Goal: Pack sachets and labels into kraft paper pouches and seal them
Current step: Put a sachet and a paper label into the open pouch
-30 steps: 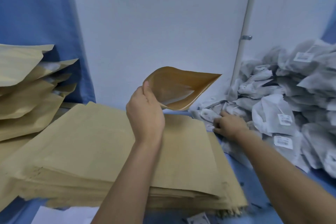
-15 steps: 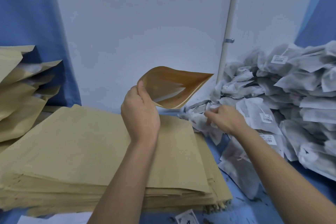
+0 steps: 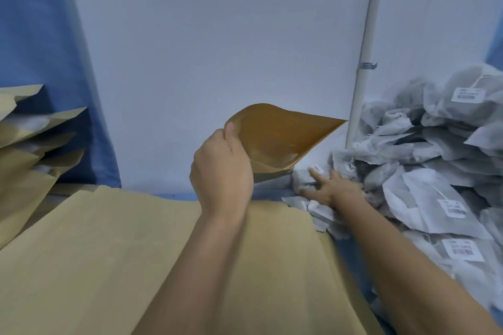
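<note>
A person's left hand (image 3: 221, 168) grips a kraft paper pouch (image 3: 277, 139) by its edge, mouth bowed open, above a stack of flat pouches (image 3: 109, 253). The right hand (image 3: 334, 187), fingers (image 3: 315, 174) spread, rests on the pile of labelled sachets (image 3: 435, 158) just beside.

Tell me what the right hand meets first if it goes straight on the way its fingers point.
Right hand, fingers spread, points up-left: first comes the labelled sachet right ahead, probably before the kraft pouch the left hand holds; depth unclear.
</note>
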The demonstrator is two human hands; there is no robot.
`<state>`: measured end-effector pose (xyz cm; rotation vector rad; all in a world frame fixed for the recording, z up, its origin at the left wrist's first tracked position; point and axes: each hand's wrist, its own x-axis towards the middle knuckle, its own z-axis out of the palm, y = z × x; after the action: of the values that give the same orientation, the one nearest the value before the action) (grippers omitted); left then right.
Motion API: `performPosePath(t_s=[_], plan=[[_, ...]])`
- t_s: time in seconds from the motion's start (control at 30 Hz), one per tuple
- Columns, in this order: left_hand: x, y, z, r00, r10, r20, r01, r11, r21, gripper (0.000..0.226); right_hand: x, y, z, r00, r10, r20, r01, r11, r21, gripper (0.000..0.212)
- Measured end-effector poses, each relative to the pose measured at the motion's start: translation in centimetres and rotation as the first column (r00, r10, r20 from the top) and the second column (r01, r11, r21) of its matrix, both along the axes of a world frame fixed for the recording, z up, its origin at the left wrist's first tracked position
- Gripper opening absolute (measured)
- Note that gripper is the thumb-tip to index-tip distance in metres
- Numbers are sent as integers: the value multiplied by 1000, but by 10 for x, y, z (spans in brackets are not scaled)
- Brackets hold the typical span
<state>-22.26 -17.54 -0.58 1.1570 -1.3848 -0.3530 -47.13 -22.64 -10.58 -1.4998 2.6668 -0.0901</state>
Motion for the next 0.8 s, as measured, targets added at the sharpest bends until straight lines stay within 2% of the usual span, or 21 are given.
performPosePath(t_s=[0.17, 0.3, 0.4, 0.5, 0.6, 0.8], plan=[[2, -11, 0, 1000, 3, -24, -3, 1000, -18, 48, 5, -15, -2, 996, -56, -71, 63, 993, 103, 100], [3, -7, -4, 1000, 0, -13, -1, 1000, -31, 48, 3, -7, 2, 997, -11, -82, 17, 997, 70, 65], [4, -2, -4, 1000, -12, -29, 11, 1000, -24, 48, 0, 9, 6, 994, 45, -101, -39, 998, 56, 53], [4, 8, -1, 999, -18, -46, 18, 1000, -4, 48, 0, 29, 7, 991, 82, -107, -78, 996, 46, 49], [4, 20, 2, 996, -35, -87, 36, 999, 5, 49, 3, 53, 6, 988, 109, -105, -111, 994, -9, 52], [1, 57, 3, 991, -59, -121, 62, 998, 24, 48, 16, 104, 0, 994, 70, -84, -73, 997, -30, 47]])
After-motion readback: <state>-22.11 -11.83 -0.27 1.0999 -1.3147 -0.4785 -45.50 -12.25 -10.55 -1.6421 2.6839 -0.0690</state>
